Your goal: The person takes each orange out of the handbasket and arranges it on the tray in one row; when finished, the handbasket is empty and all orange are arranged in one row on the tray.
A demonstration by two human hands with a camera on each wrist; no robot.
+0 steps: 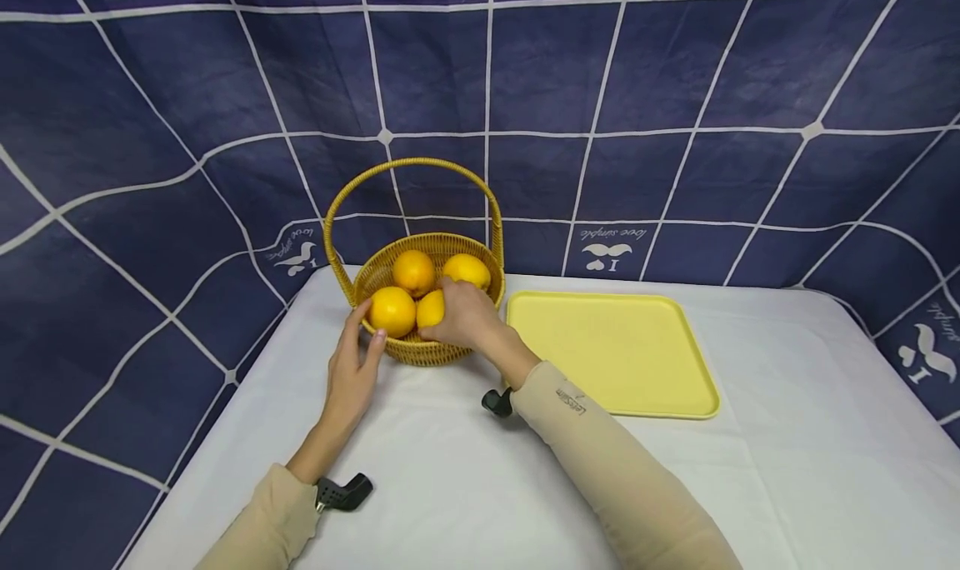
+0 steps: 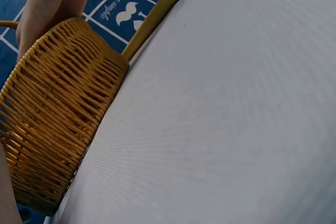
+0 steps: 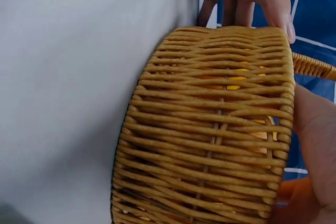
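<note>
A woven wicker basket (image 1: 420,355) with a tall hoop handle stands on the white table and holds several fruits. Two round oranges, one at the back (image 1: 414,272) and one at the front left (image 1: 392,312), lie beside a yellow lemon (image 1: 467,270) at the back right. My left hand (image 1: 352,374) holds the basket's left side, its thumb at the rim in the right wrist view. Reaching in over the near right rim, my right hand (image 1: 467,316) grips another yellow fruit, seemingly a lemon (image 1: 431,310), partly hidden by the fingers.
To the right of the basket lies a flat yellow rectangular tray (image 1: 607,353) with a low rim. Behind and at both sides hangs a dark blue cloth (image 1: 555,70) with white grid lines. A white cloth (image 1: 450,478) covers the table.
</note>
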